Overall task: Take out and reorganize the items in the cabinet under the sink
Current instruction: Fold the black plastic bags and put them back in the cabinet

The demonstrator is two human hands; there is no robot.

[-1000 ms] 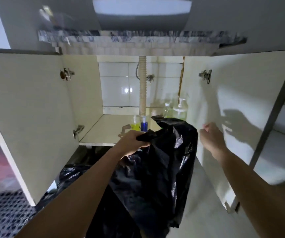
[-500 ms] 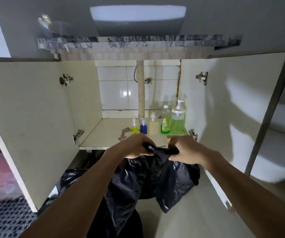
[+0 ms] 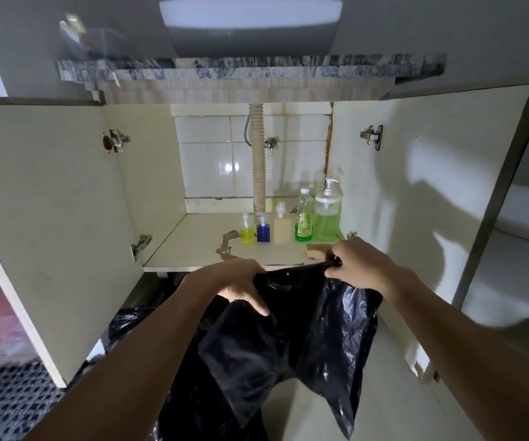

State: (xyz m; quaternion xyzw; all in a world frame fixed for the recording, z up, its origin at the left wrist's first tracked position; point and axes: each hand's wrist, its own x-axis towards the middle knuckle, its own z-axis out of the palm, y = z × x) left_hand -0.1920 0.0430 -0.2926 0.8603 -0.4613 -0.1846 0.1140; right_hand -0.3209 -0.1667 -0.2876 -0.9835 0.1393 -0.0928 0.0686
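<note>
I am seeing both hands, left hand (image 3: 239, 286) and right hand (image 3: 357, 265), pinching a black bag (image 3: 301, 329) stretched just before the shelf (image 3: 193, 249); swinging it forward risks toppling the bottles (image 3: 303, 222).

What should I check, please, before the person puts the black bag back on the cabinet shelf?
1. Both hands hold the bag: ok. Left hand and right hand each grip the top edge of the black bag.
2. Bag folded small: not ok; it hangs loose and crumpled.
3. Free shelf space: ok. The left part of the shelf is bare.
4. Bottles upright: ok. The pump bottle and its neighbours stand in a row at the right.
5. Doors open: ok.
6. Bag empty: cannot tell.
</note>
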